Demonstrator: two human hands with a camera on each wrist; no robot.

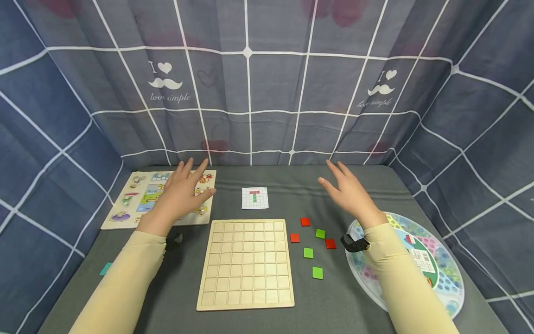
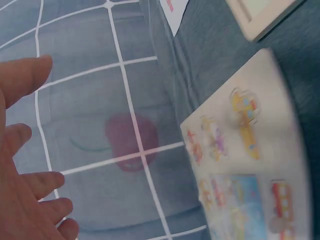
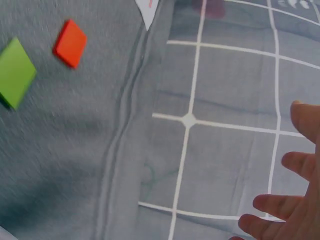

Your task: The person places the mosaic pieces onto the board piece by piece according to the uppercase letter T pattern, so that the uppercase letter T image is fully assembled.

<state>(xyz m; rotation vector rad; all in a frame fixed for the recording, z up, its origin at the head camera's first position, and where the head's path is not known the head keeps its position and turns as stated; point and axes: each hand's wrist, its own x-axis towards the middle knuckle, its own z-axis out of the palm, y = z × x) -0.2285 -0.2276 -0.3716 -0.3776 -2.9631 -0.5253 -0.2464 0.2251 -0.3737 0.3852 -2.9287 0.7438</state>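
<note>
My left hand (image 1: pixel 179 195) is raised over the picture board (image 1: pixel 121 204), fingers spread and holding nothing. In the left wrist view the left hand (image 2: pixel 30 165) shows at the left edge, apart from the board (image 2: pixel 265 120). My right hand (image 1: pixel 348 192), also spread and holding nothing, is up behind the loose red and green squares. The right wrist view has the right hand (image 3: pixel 295 190) at the right edge, away from a red square (image 3: pixel 70 44) and a green square (image 3: pixel 16 74). A wooden grid board (image 1: pixel 248 262) lies between the forearms.
Behind the grid board lies a small card (image 1: pixel 255 198) with a red and green T pattern. A round, colourful board (image 1: pixel 452 287) lies under the right forearm. At the far left is a teal piece (image 1: pixel 105 268). A grid-patterned curtain (image 1: pixel 275 83) stands behind and beside the table.
</note>
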